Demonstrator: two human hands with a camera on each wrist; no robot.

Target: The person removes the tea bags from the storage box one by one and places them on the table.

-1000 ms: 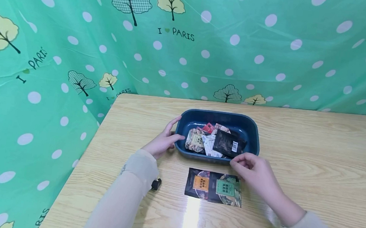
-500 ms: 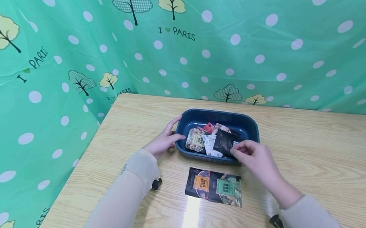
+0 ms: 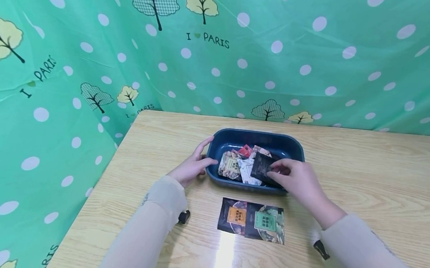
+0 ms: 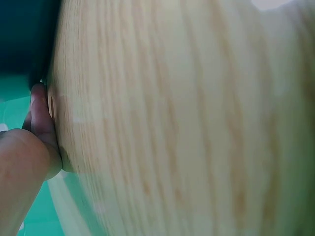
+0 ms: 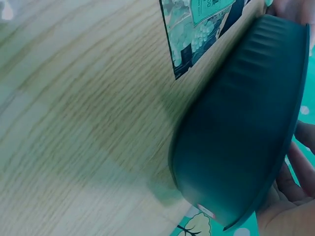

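Note:
A dark blue oblong plastic tub (image 3: 216,138) stands on the table with several packets inside. My left hand (image 3: 190,166) holds the tub's left end, thumb over the rim and other fingers along the outside. In the head view my right hand (image 3: 301,181) reaches over the right front rim, its thumb and index fingertips at a black packet (image 3: 262,166). Whether they pinch it is hidden. Beside it in the tub lie a white packet (image 3: 246,169), a beige patterned packet (image 3: 229,164) and a red one (image 3: 245,150). The right wrist view shows the tub's outer wall (image 5: 236,113) below my curled fingers.
In front of the tub, an orange-labelled black packet (image 3: 232,215) and a green-labelled packet (image 3: 265,222) lie side by side on the wooden table (image 3: 372,183). A green dotted curtain (image 3: 222,73) hangs behind and to the left. Small black wrist devices (image 3: 321,249) show beneath the sleeves.
My right hand has moved from the front rim inward and left over the black packet, covering its white barcode label. My left hand and the packets on the table have not moved.

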